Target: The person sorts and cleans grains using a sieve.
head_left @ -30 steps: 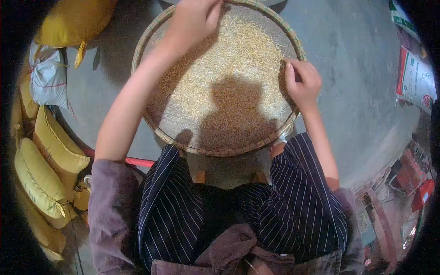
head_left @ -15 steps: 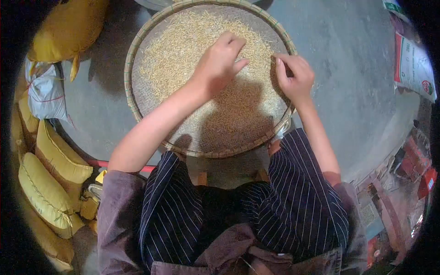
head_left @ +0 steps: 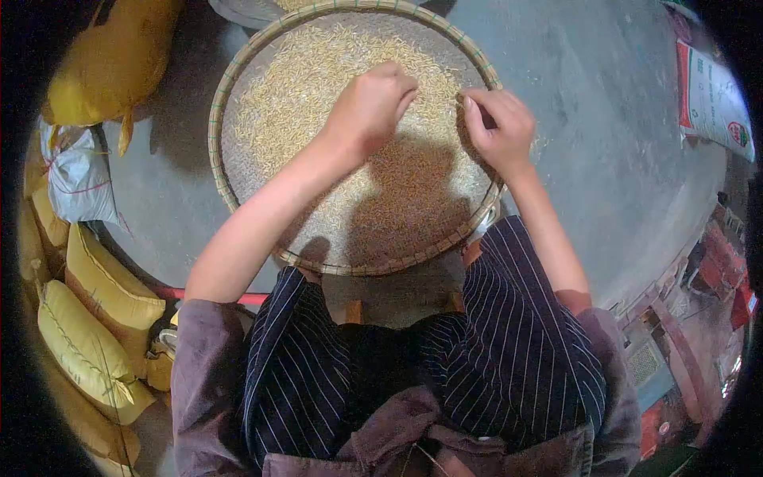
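A round woven bamboo tray (head_left: pixel 220 187) holds a spread layer of pale, husked-looking grain (head_left: pixel 294 87), with browner, shaded grain toward me. My left hand (head_left: pixel 369 111) hovers over the middle of the grain. Its fingers are curled in with the thumb against them; whatever lies between them is too small to make out. Over the tray's right side is my right hand (head_left: pixel 505 131), thumb and forefinger pinched together near the rim. I cannot see clearly what that pinch holds.
Yellow filled sacks (head_left: pixel 87 342) lie at the left, near a tied white bag (head_left: pixel 82 179). A large yellow sack (head_left: pixel 111 67) stands at upper left. Part of a metal basin (head_left: pixel 246 11) shows behind the tray. A printed white bag (head_left: pixel 715 103) lies at right on the grey floor (head_left: pixel 604 143).
My left thumb has closed in against the fingers, where it stood apart before. My right hand stays pinched at the tray's right side. The whole view has shifted slightly.
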`<action>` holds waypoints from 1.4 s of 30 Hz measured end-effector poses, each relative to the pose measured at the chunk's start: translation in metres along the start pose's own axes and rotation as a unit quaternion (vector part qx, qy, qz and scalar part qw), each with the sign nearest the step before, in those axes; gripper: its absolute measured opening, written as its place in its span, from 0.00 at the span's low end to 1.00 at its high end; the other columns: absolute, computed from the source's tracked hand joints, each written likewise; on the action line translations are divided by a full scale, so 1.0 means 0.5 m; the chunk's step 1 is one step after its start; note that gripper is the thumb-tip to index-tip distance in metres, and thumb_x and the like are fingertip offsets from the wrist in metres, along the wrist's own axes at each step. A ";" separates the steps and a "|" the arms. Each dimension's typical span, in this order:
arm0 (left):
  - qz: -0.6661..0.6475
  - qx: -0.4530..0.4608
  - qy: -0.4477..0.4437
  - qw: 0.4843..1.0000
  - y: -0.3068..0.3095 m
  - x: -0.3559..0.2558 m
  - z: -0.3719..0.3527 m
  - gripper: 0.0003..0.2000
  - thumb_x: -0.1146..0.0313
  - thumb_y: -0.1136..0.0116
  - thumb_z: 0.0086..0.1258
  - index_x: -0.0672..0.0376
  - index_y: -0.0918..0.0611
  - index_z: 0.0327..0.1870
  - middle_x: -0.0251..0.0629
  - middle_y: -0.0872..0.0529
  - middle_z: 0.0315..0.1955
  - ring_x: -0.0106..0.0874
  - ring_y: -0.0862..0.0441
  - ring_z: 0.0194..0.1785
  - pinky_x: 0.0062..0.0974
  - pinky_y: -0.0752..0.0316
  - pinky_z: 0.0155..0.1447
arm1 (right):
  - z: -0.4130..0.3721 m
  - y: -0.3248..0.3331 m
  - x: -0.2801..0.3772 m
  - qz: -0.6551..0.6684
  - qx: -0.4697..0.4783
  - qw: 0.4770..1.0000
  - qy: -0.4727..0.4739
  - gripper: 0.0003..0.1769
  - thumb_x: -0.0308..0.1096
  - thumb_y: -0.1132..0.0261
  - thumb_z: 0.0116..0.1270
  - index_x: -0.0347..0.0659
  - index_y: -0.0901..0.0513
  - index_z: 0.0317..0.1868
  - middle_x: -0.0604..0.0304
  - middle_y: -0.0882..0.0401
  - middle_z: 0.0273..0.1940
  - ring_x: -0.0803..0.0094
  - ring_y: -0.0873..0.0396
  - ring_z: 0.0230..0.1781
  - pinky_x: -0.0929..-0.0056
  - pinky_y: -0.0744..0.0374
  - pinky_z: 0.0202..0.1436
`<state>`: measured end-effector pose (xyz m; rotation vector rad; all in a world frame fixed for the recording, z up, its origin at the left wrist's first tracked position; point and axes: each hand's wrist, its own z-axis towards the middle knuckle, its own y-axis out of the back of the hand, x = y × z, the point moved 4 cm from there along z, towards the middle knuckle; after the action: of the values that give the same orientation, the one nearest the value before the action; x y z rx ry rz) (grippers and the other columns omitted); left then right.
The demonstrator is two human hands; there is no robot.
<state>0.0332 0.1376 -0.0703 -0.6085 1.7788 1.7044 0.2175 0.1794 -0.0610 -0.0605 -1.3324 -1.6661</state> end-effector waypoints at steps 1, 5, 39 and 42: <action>0.002 -0.010 -0.014 1.000 0.004 -0.001 0.001 0.06 0.71 0.38 0.63 0.62 0.15 0.38 0.45 0.15 0.35 0.43 0.17 0.40 0.35 0.22 0.46 | 0.000 0.000 0.000 0.005 -0.002 1.000 -0.001 0.01 0.28 0.32 0.56 0.43 0.14 0.30 0.61 0.15 0.29 0.66 0.18 0.28 0.70 0.21 0.33; -0.030 -0.034 -0.003 0.999 0.020 0.005 0.004 0.05 0.72 0.36 0.61 0.62 0.13 0.35 0.44 0.13 0.33 0.41 0.16 0.37 0.32 0.22 0.44 | 0.000 0.003 0.001 0.001 -0.003 1.000 0.000 0.01 0.28 0.31 0.56 0.44 0.14 0.30 0.61 0.15 0.28 0.66 0.18 0.27 0.69 0.21 0.33; 0.153 -0.187 0.053 0.969 0.191 0.136 0.143 0.13 0.64 0.35 0.63 0.50 0.15 0.49 0.42 0.12 0.38 0.38 0.13 0.39 0.29 0.20 0.45 | -0.016 0.043 0.024 0.027 0.138 0.973 -0.183 0.13 0.28 0.34 0.59 0.37 0.18 0.45 0.48 0.19 0.44 0.52 0.19 0.42 0.61 0.21 0.48; 0.203 -0.233 0.003 0.951 0.183 0.147 0.121 0.12 0.67 0.36 0.63 0.49 0.15 0.48 0.40 0.13 0.44 0.38 0.15 0.46 0.30 0.22 0.50 | -0.033 0.024 0.016 0.028 0.140 0.963 -0.228 0.16 0.29 0.33 0.57 0.37 0.19 0.47 0.48 0.20 0.45 0.51 0.20 0.45 0.60 0.22 0.51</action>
<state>-0.0763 0.2099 -0.0551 -0.4530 1.5810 2.4445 0.2296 0.1624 -0.0543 -0.3289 -1.8842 -1.4476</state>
